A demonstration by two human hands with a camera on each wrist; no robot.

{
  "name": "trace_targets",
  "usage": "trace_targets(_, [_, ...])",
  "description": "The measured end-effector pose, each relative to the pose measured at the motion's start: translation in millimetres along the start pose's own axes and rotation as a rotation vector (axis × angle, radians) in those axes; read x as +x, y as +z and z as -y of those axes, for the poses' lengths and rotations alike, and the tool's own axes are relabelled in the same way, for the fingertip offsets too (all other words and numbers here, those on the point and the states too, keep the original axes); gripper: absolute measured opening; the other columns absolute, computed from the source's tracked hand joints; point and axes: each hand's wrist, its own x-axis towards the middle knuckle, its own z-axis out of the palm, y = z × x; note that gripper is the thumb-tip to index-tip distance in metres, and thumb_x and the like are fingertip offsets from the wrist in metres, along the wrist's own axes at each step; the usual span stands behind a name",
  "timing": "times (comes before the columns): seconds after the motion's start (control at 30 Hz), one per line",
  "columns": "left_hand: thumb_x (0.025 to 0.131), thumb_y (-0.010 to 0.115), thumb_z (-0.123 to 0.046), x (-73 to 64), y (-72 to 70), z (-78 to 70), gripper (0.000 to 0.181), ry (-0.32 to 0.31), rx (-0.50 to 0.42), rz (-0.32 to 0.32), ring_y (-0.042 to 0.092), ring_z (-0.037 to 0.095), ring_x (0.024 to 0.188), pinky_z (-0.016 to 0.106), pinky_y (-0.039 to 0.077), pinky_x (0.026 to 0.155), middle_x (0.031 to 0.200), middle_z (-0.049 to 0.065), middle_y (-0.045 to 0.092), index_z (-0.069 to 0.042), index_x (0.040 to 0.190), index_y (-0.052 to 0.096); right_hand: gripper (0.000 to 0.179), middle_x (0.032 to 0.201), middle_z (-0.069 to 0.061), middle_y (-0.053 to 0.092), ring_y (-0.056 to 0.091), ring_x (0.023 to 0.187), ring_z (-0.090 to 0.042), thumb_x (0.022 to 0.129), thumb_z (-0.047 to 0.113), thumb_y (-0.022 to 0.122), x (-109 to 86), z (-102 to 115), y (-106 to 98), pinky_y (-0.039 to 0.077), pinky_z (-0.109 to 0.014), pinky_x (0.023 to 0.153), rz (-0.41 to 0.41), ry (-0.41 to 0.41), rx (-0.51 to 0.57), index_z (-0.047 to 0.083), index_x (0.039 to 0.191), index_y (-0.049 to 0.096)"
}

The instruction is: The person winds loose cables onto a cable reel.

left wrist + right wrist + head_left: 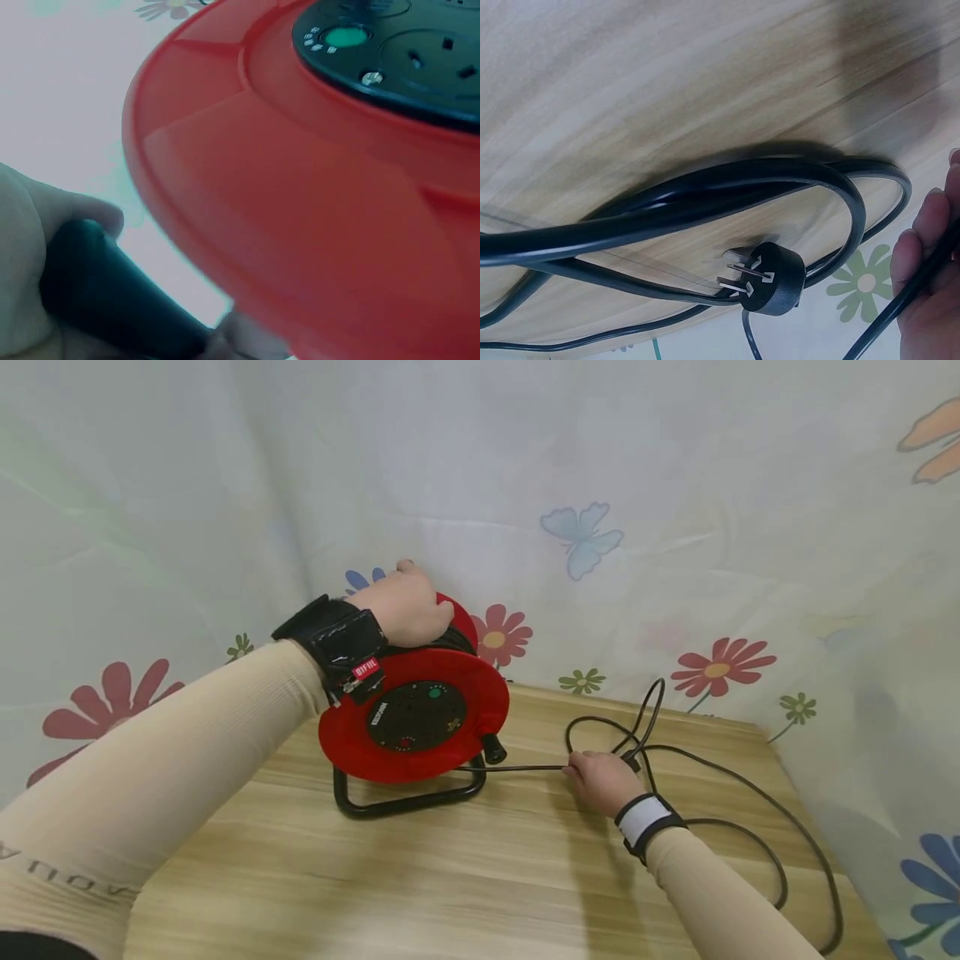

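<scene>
A red cable reel stands on a black tubular frame, its dark socket panel facing me. My left hand is over the top of the reel. In the left wrist view its fingers wrap a black handle beside the red disc. To the right, my right hand grips the black cable, which runs taut from the bottom of the reel. The right wrist view has the cable crossing the fingers. Close to that hand lies a black plug, its metal pins bare.
Loose loops of cable spread over the right side of the wooden tabletop. A flower-printed curtain hangs close behind the table and along its right side. A small black knob sticks out from the reel's face.
</scene>
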Motion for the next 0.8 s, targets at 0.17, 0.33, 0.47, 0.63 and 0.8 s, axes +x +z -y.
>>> trace_targets(0.17, [0.096,0.039,-0.018,2.5,6.3,4.3,0.029,-0.017,-0.065,-0.04,0.051,0.031,0.081,0.037,0.038,0.065,0.092,0.022,0.049,0.01,0.103,0.045,0.024,0.059,0.002,0.054,0.05,0.052,-0.014,0.091,0.024,0.062,0.8,-5,4,0.045,-0.038,0.05,-0.001,-0.002,0.007,0.014,0.07,0.055])
trace_targets(0.33, [0.096,0.033,-0.028,3.0,11.0,6.9,0.04,-0.19,-0.419,-0.094,0.053,0.03,0.082,0.038,0.046,0.067,0.097,0.02,0.047,0.009,0.111,0.029,0.022,0.059,0.002,0.054,0.05,0.052,-0.013,0.091,0.023,0.062,1.1,-5,3,0.045,-0.037,0.05,-0.005,0.002,0.023,0.014,0.072,0.056])
trace_targets(0.47, [0.096,0.033,-0.027,4.3,12.0,8.2,0.043,-0.184,-0.422,-0.093,0.054,0.03,0.081,0.039,0.048,0.068,0.097,0.021,0.049,0.011,0.115,0.028,0.021,0.06,0.003,0.054,0.05,0.052,-0.012,0.092,0.023,0.062,-1.1,-4,1,0.045,-0.037,0.05,-0.006,-0.003,0.031,0.013,0.074,0.057])
trace_targets(0.63, [0.096,0.035,-0.026,5.0,13.7,8.2,0.069,-0.158,-0.449,-0.062,0.055,0.029,0.088,0.041,0.05,0.076,0.104,0.021,0.052,0.015,0.142,0.006,0.021,0.06,0.003,0.053,0.048,0.051,-0.011,0.092,0.023,0.061,-4.3,-6,0,0.044,-0.035,0.05,0.0,-0.004,0.032,0.014,0.074,0.056])
trace_targets(0.8, [0.094,0.039,-0.028,3.6,15.4,2.6,0.075,-0.126,-0.496,-0.061,0.053,0.027,0.092,0.041,0.051,0.076,0.107,0.019,0.051,0.009,0.146,0.0,0.023,0.059,0.004,0.051,0.047,0.052,-0.011,0.092,0.024,0.061,-12.6,-10,-2,0.042,-0.034,0.05,0.011,0.003,0.033,0.015,0.073,0.054])
